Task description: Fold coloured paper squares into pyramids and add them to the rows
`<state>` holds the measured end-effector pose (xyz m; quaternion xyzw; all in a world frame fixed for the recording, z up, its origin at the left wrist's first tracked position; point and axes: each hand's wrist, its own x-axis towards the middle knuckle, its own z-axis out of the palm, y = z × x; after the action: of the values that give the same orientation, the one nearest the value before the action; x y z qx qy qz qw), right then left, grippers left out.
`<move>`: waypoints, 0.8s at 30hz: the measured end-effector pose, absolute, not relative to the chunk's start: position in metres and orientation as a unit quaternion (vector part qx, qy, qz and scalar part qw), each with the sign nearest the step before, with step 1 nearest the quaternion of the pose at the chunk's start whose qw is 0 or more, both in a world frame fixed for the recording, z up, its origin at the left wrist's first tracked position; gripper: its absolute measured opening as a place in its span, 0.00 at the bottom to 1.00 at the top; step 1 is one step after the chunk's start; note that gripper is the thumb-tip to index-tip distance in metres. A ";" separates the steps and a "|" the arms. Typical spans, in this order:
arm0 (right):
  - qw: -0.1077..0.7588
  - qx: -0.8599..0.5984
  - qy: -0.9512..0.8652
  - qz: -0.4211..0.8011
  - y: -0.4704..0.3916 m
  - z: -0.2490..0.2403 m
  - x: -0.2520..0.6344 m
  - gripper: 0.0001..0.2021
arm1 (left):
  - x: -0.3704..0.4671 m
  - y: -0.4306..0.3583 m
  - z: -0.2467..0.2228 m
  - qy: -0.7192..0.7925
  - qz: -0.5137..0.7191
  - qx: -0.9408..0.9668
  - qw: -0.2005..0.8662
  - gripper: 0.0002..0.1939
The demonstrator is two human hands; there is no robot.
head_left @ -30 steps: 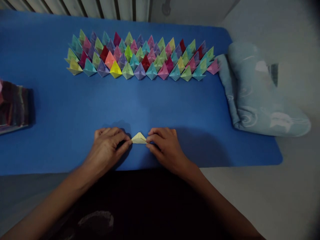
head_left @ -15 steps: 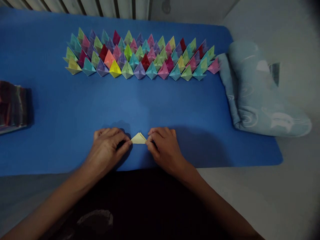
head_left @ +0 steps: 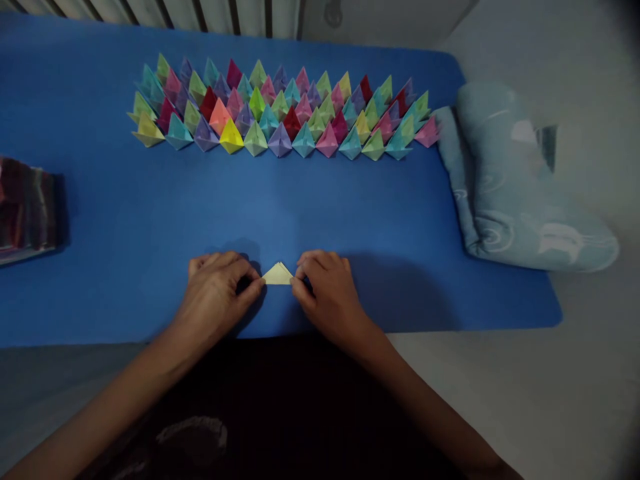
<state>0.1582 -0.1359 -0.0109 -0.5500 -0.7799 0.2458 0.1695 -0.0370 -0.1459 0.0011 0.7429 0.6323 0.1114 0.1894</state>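
Observation:
A small pale yellow folded paper triangle [head_left: 278,274] is between my hands, just above the blue surface near its front edge, its point facing away from me. My left hand [head_left: 219,288] pinches the left corner between thumb and fingertips. At the opposite corner, my right hand [head_left: 329,288] pinches the paper in the same way. The corners themselves are covered by my fingertips. Farther back, several rows of folded paper boats [head_left: 280,140] stand close together in many colours.
The blue surface [head_left: 210,200] spreads under everything. A folded light blue blanket [head_left: 520,193] lies on its right end. At the left edge sits a dark stack [head_left: 27,213], partly cut off by the frame. White slats [head_left: 217,17] run along the back.
The upper layers of the triangle lie closer together than before. Both hands keep their pinch and have hardly moved. The whole view has shifted very slightly.

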 end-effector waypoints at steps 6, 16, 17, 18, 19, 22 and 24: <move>0.169 -0.547 -0.781 0.252 -0.135 -0.011 0.159 0.06 | -0.041 -0.143 0.001 0.649 0.078 0.731 0.197 0.08; 0.129 -0.540 -0.801 0.224 -0.133 -0.010 0.160 0.06 | -0.033 -0.168 -0.004 0.454 0.180 0.873 -0.011 0.13; 0.130 -0.540 -0.801 0.222 -0.133 -0.010 0.160 0.06 | -0.031 -0.170 -0.005 0.439 0.175 0.881 -0.013 0.13; 0.130 -0.540 -0.801 0.223 -0.133 -0.010 0.159 0.06 | -0.029 -0.171 -0.006 0.432 0.169 0.886 -0.014 0.13; 0.131 -0.539 -0.801 0.225 -0.134 -0.010 0.159 0.06 | -0.028 -0.172 -0.007 0.431 0.164 0.887 -0.017 0.13; 0.151 -0.544 -0.792 0.232 -0.137 -0.012 0.159 0.06 | -0.028 -0.173 -0.010 0.433 0.150 0.888 -0.034 0.14; 0.175 -0.553 -0.780 0.232 -0.139 -0.015 0.160 0.06 | -0.030 -0.173 -0.011 0.431 0.146 0.889 -0.041 0.14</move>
<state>0.1601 -0.1389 -0.0147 -0.5534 -0.7804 0.2322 0.1755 -0.0301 -0.1728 -0.0114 0.8893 0.4314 0.1460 -0.0412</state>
